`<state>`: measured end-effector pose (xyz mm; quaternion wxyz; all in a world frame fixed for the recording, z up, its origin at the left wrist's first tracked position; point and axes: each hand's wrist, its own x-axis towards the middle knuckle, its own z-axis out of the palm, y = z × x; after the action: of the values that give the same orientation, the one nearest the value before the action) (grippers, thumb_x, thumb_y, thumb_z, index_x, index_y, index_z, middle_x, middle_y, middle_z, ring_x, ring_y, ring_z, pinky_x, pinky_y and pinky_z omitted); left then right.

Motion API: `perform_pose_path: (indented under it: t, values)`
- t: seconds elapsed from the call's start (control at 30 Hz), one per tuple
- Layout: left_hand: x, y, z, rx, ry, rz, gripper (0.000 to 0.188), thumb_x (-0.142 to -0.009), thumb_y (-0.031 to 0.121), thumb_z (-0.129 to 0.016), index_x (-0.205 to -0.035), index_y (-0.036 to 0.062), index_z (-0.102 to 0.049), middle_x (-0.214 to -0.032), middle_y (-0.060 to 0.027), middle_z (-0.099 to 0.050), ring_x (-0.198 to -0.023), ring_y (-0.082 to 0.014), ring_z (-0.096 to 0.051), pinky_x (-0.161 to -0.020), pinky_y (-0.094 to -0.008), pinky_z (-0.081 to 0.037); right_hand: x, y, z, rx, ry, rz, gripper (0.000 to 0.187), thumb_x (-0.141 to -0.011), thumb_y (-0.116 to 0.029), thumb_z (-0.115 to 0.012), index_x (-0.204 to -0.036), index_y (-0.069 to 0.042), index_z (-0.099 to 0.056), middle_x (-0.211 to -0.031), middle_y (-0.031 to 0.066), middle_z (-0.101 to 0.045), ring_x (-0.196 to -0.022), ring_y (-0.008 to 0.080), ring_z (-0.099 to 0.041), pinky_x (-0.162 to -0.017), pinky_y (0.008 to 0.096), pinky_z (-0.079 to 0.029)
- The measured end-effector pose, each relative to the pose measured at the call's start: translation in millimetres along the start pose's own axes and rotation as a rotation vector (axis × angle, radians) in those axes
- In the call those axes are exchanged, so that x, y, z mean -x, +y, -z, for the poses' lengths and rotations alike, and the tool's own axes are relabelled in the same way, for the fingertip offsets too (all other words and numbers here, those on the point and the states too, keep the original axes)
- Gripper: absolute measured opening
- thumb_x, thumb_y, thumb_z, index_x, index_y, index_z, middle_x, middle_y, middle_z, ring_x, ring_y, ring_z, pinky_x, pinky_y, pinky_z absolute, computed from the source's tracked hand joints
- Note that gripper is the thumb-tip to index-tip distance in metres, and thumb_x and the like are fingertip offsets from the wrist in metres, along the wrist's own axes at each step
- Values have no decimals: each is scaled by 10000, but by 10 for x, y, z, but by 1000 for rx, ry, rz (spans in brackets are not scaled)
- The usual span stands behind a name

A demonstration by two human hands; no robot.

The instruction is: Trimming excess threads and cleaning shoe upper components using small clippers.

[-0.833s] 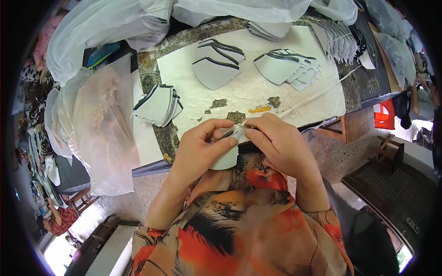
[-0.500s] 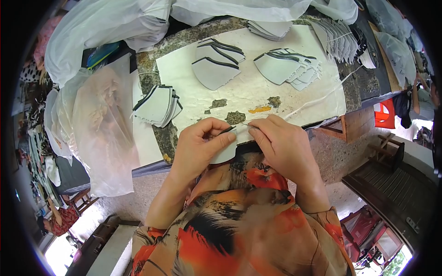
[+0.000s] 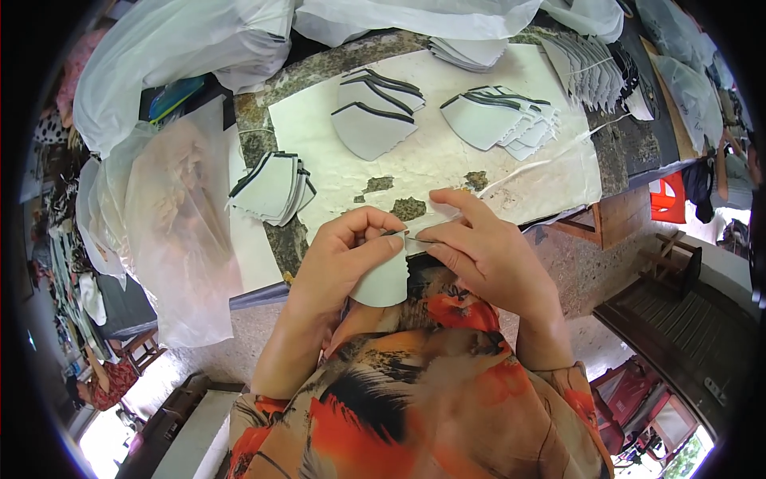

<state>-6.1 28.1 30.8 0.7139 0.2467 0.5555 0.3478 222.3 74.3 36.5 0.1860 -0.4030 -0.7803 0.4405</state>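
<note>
My left hand (image 3: 343,259) is closed on a pale grey curved cut piece (image 3: 381,281), thumb on top, just off the table's near edge. The piece hangs toward my lap, its notched edge facing right. At its upper corner my right hand (image 3: 495,259) pinches the end of a thin white strip (image 3: 531,168), which trails across the table to the upper right. The right index finger is raised and bent. How the strip meets the piece is partly hidden by my fingertips. Ahead of my hands lie similar dark-edged pieces (image 3: 373,128) and another overlapping group (image 3: 487,120).
A small stack of pieces (image 3: 273,188) lies at the left on the table. More pieces (image 3: 578,72) fan out at the far right, beside another stack (image 3: 467,52). Plastic sheeting (image 3: 179,231) drapes over the left side. A worn white sheet (image 3: 550,191) covers the tabletop.
The held piece has swung lower and turned, showing more of its face. My right hand has shifted slightly down, and its index finger has lifted away from the pinch.
</note>
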Motion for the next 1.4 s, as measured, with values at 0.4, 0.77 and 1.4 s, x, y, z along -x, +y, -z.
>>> perform_pose_path:
  t: [0.4, 0.77, 1.4]
  values:
    - [23, 4, 22, 148, -45, 30, 175, -942, 79, -712, -1105, 19, -689, -885, 15, -669, -747, -38, -593, -668, -199, -468, -32, -14, -76, 237, 178, 86, 168, -925, -184, -721, -1065, -110, -665, -1047, 91, -662, -805, 323, -691, -634, 395, -556]
    - [-28, -41, 71, 307, -73, 123, 204, -935, 85, -709, -1129, 26, -677, -936, -17, -696, -791, -77, -656, -707, -233, -539, -95, 28, -98, 343, 220, 215, 273, -842, -140, -766, -1096, -92, -679, -910, 65, -643, -819, 273, -662, -678, 386, -545]
    - [5, -56, -45, 240, -104, 139, 253, -942, 79, -707, -1189, 34, -687, -935, -2, -689, -805, -62, -637, -723, -223, -515, -128, 35, -64, -68, 19, -3, 277, -1011, -336, -612, -994, -65, -665, -904, 125, -644, -852, 348, -637, -739, 415, -508]
